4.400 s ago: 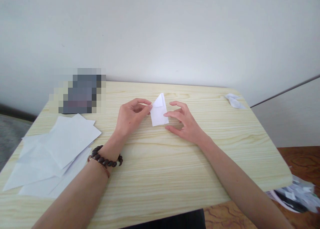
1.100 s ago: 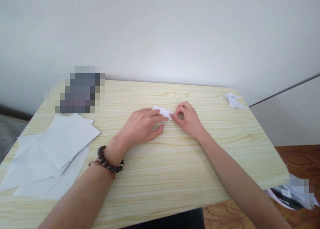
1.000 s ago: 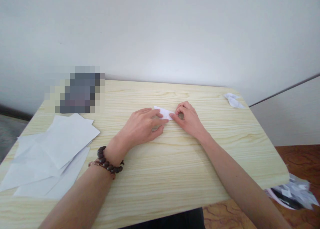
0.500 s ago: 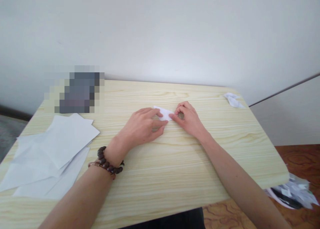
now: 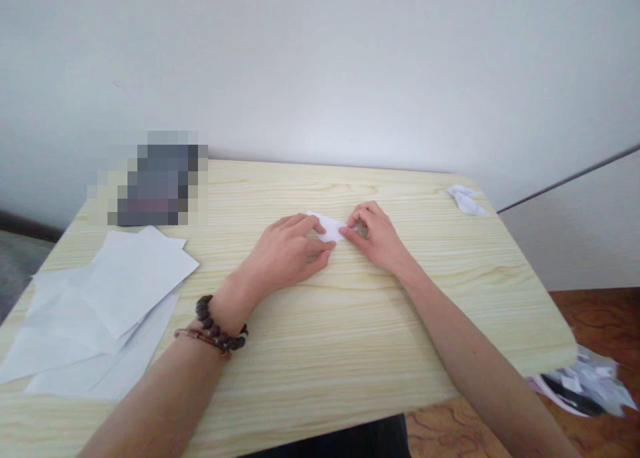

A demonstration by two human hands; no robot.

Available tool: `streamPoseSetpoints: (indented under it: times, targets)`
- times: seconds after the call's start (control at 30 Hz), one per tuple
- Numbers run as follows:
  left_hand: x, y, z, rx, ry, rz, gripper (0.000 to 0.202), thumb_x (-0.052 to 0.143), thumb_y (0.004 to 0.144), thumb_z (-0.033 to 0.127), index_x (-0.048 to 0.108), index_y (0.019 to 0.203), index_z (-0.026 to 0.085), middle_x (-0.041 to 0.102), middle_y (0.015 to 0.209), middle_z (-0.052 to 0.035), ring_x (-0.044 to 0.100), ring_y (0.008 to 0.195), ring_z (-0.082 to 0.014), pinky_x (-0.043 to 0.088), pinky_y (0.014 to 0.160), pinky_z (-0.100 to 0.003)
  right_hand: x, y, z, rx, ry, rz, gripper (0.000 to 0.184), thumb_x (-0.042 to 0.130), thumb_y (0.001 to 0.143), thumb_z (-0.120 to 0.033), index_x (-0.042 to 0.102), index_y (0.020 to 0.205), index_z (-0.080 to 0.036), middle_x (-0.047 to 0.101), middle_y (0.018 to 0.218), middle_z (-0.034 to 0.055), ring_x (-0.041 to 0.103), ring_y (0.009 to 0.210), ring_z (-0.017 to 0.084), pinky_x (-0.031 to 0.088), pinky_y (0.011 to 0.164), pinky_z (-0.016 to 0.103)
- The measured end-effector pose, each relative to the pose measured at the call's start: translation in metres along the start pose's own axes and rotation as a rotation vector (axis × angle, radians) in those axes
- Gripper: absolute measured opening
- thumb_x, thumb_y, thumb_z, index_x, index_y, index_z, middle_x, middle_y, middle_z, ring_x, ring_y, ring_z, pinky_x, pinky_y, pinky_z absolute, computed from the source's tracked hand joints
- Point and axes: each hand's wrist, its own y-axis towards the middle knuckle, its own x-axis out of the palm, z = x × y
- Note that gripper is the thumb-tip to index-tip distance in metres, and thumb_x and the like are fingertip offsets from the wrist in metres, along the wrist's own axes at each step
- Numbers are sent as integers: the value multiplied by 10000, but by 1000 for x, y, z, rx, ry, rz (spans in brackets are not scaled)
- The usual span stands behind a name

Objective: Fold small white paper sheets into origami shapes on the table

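A small piece of folded white paper (image 5: pixel 330 229) lies on the pale wood-grain table, partly covered by my fingers. My left hand (image 5: pixel 290 250), with dark beads round its wrist, holds the paper's left part down, its fingertips pressing on the top and near edge. At the other end, my right hand (image 5: pixel 375 235) pinches the paper's right corner between thumb and curled fingers. The fold under my right fingertips is mostly hidden.
Several loose white sheets (image 5: pixel 135 278) overlap at the left. Behind them is a blurred dark object (image 5: pixel 155 185). A folded paper piece (image 5: pixel 469 200) sits near the far right corner. Paper scraps (image 5: pixel 595 378) fill something on the floor at right. A wall (image 5: pixel 320 71) borders the table's back.
My right thumb and fingers have shifted very slightly at the paper's right corner. My left hand and the paper look the same.
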Motion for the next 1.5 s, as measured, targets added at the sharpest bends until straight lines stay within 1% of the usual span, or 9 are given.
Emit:
streamPoseSetpoints:
  times: [0.13, 0.3, 0.5, 0.73, 0.87, 0.97, 1.07, 1.27, 1.5]
  targets:
    - [1, 2, 0, -19, 3, -11, 273, 486, 901, 330, 743, 981, 284, 641, 1080, -67, 605, 1002, -230, 500, 872, -386, -4, -1, 1, 5, 70, -44, 95, 586, 846, -295, 575, 887, -210, 530, 975, 47, 526, 934, 193, 433, 804, 331]
    - [1, 4, 1, -17, 7, -17, 271, 485, 900, 327, 740, 984, 289, 643, 1065, -63, 606, 983, -224, 503, 858, -383, -5, -2, -1, 15, 59, -48, 222, 639, 780, -305, 546, 958, -211, 491, 1049, 66, 508, 1005, 223, 436, 860, 369]
    - [-1, 2, 1, -19, -4, -15, 274, 485, 901, 326, 745, 971, 275, 644, 1068, -62, 605, 985, -221, 500, 856, -374, -12, -2, 2, 5, 164, -92, 206, 554, 785, -191, 503, 982, -225, 450, 1043, 48, 486, 834, 169, 445, 791, 344]
    - [0, 2, 2, -31, -9, -16, 283, 479, 902, 328, 750, 951, 267, 647, 1053, -63, 604, 975, -225, 501, 838, -374, -19, -1, 5, 31, 268, -99, 237, 482, 766, -105, 491, 971, -223, 430, 1029, 42, 475, 839, 151, 429, 740, 304]
    - [0, 1, 0, -18, -11, -7, 266, 492, 898, 326, 745, 968, 285, 636, 1058, -64, 594, 977, -219, 496, 845, -370, -11, -2, 3, 29, 214, -49, 173, 553, 786, -206, 488, 946, -213, 442, 1020, 51, 485, 832, 164, 436, 734, 321]
    - [0, 0, -1, 4, -10, 1, 262, 495, 899, 322, 733, 1004, 293, 630, 1054, -65, 588, 977, -213, 493, 852, -366, -6, -2, -2, 36, 89, -35, 248, 647, 760, -322, 500, 929, -216, 464, 1017, 56, 496, 886, 199, 438, 781, 357]
    - [1, 1, -1, 10, -11, 4, 265, 496, 898, 316, 730, 1019, 287, 630, 1048, -70, 584, 976, -213, 489, 862, -366, -7, -2, -4, 39, 74, -65, 244, 644, 766, -312, 508, 946, -220, 473, 1031, 57, 498, 925, 211, 439, 811, 367]
    - [1, 2, -1, -3, -16, -5, 258, 510, 887, 310, 729, 1023, 296, 628, 1065, -65, 577, 987, -215, 486, 865, -366, -12, -1, 3, -6, 169, -86, 179, 550, 783, -193, 494, 949, -225, 459, 997, 39, 490, 819, 168, 444, 798, 351]
    - [0, 1, 0, -4, -23, -14, 264, 501, 894, 315, 727, 1026, 288, 628, 1056, -69, 575, 979, -214, 483, 867, -367, -5, -1, -2, 33, 70, -46, 240, 622, 754, -303, 504, 944, -218, 466, 1039, 65, 495, 909, 209, 446, 800, 369]
